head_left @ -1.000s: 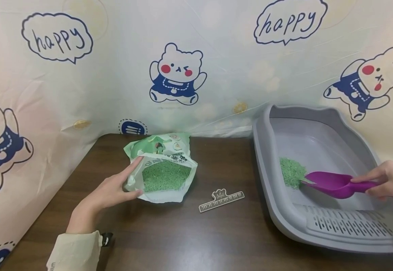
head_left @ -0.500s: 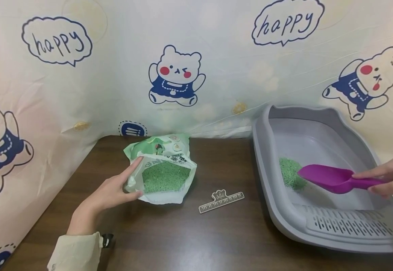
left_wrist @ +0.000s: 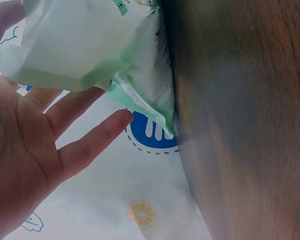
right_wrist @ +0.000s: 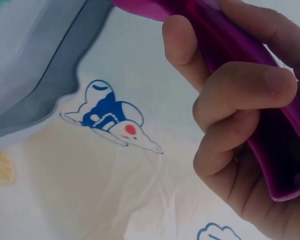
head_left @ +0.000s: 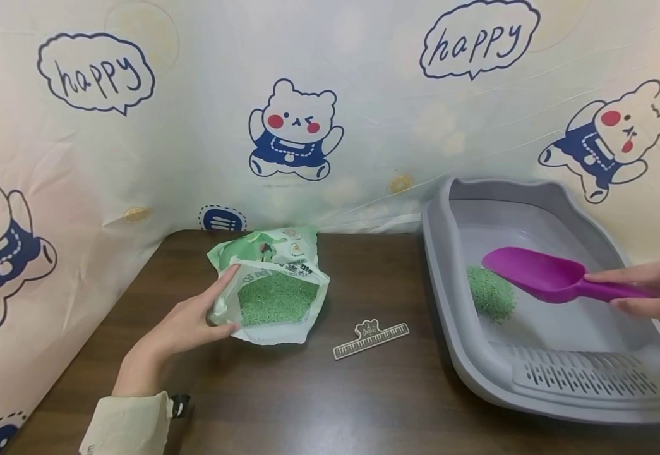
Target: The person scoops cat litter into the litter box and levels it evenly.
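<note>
My left hand (head_left: 184, 325) steadies an opened bag (head_left: 287, 335) on the table, thumb and forefinger spread at the left side of its mouth. Green granules (head_left: 278, 297) show inside. In the left wrist view, the hand's fingers (left_wrist: 85, 145) are fairly straight, some under the bag's pale green side (left_wrist: 90, 45). My right hand (head_left: 656, 294) grips a purple scoop (head_left: 540, 272) by its handle, fingers curled round it in the right wrist view. The scoop hangs over a grey litter box (head_left: 440, 265), no granules showing in its bowl. A small green pile (head_left: 491, 294) lies at the box's left side.
A flat clip with a piano-key pattern (head_left: 371, 339) lies on the brown table (head_left: 307, 404) between bag and box. Slots line the box's front lip (head_left: 591, 376). Behind stands a cloth backdrop (head_left: 375, 126) printed with bears.
The right hand has lifted the scoop up and away from the pile, its tip shifting left and towards the back. The left hand and bag keep their place.
</note>
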A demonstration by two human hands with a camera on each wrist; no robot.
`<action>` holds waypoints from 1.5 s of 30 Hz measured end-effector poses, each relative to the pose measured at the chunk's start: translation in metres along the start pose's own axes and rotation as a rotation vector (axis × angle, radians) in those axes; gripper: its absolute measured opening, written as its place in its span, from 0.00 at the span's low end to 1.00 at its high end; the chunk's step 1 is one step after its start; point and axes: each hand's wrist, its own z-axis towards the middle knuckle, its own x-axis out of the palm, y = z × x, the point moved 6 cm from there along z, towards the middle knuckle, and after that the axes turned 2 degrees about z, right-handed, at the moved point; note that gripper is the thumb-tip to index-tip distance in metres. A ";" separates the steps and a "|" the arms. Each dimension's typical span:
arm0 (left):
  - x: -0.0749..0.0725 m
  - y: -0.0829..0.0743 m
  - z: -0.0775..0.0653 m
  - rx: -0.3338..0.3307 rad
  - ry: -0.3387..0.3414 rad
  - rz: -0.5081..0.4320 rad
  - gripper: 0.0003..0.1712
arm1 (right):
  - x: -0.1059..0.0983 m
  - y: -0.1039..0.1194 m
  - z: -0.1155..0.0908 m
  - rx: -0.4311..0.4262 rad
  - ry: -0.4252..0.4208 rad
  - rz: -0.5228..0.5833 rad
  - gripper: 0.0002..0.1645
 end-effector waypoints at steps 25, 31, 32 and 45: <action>0.001 0.003 0.000 -0.013 0.016 -0.020 0.59 | -0.013 0.081 0.008 -0.205 -0.168 0.071 0.27; 0.001 0.003 0.001 -0.011 0.020 -0.018 0.59 | -0.008 0.109 0.017 -0.248 -0.067 0.126 0.27; 0.001 0.003 0.001 -0.011 0.020 -0.017 0.60 | -0.007 0.113 0.018 -0.262 -0.062 0.134 0.27; 0.000 0.000 0.003 -0.009 0.015 0.002 0.60 | 0.007 0.168 0.032 -0.425 -0.012 0.284 0.23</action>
